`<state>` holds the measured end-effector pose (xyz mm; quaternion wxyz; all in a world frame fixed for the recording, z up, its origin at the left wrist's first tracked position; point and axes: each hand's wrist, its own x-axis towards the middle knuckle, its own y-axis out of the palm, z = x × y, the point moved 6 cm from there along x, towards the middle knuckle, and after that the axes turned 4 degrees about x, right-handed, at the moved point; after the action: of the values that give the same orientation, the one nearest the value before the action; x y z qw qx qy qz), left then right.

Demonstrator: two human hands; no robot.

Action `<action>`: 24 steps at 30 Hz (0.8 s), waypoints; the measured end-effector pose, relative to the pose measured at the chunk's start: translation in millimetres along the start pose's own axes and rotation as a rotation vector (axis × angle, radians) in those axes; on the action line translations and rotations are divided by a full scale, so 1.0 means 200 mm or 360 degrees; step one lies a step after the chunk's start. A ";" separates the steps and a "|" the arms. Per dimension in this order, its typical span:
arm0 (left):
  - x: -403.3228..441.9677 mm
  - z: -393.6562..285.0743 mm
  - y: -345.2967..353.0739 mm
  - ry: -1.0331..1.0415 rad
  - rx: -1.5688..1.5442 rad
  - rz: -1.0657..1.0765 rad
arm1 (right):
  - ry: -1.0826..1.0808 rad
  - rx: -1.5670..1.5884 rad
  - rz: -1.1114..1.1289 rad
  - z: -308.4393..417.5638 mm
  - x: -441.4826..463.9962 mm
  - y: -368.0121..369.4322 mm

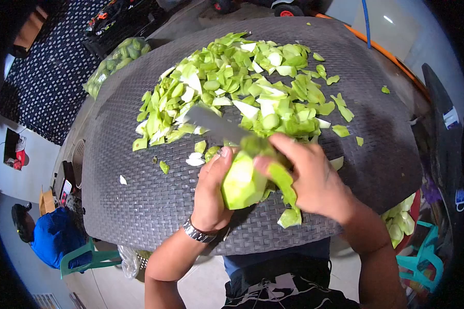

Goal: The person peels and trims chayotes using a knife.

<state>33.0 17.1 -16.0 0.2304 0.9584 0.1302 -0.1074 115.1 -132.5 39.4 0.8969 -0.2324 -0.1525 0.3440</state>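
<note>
My left hand (211,188), with a metal watch on its wrist, is closed around a partly peeled chayote (241,185) above the table. Pale, bare flesh shows on the lower part; green skin is left near the top. In my right hand (314,177) is a knife (217,125), its blade smeared by motion and pointing up to the left, its handle hidden by the fingers. From beside the right thumb hangs a strip of green peel (284,186). Beyond both hands spreads a heap of green and whitish peelings (211,85).
The dark woven-pattern table (134,206) has rounded edges. A bag of green chayotes (118,62) is past its far left edge. Peeled chayotes (397,226) sit in a red container at lower right, near a green stool (423,260). A person in blue (56,237) sits at left.
</note>
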 end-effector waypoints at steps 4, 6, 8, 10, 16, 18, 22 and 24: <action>-0.02 -0.04 0.04 -0.0091 -0.0208 0.0021 | 0.0536 0.0046 -0.0081 -0.18 0.04 -0.11; 0.00 -0.05 0.01 -0.0093 -0.0297 0.0050 | 0.0525 -0.0205 -0.0286 -0.15 0.05 -0.19; 0.02 -0.03 -0.03 -0.0158 -0.0480 -0.0018 | 0.0523 -0.0440 -0.0432 -0.14 0.06 -0.24; 0.03 -0.02 -0.06 -0.0149 -0.0551 -0.0172 | 0.0481 -0.0420 -0.0520 -0.15 0.05 -0.28; 0.03 -0.04 -0.05 -0.0108 -0.0504 -0.0265 | 0.0353 -0.0471 -0.0483 -0.07 0.04 -0.24; 0.02 -0.05 -0.04 -0.0058 -0.0411 -0.0328 | 0.0410 -0.0551 -0.0505 -0.10 0.04 -0.24; 0.01 -0.07 -0.05 -0.0026 -0.0204 -0.0163 | 0.0498 -0.0460 -0.0572 -0.21 0.07 -0.26; 0.01 -0.07 -0.04 -0.0054 -0.0279 -0.0131 | 0.0481 -0.0386 -0.0617 -0.21 0.07 -0.26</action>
<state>33.8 30.3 -7.5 0.3109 0.9264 0.1745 -0.1211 172.1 -170.6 32.3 0.9242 -0.3533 -0.0985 0.1067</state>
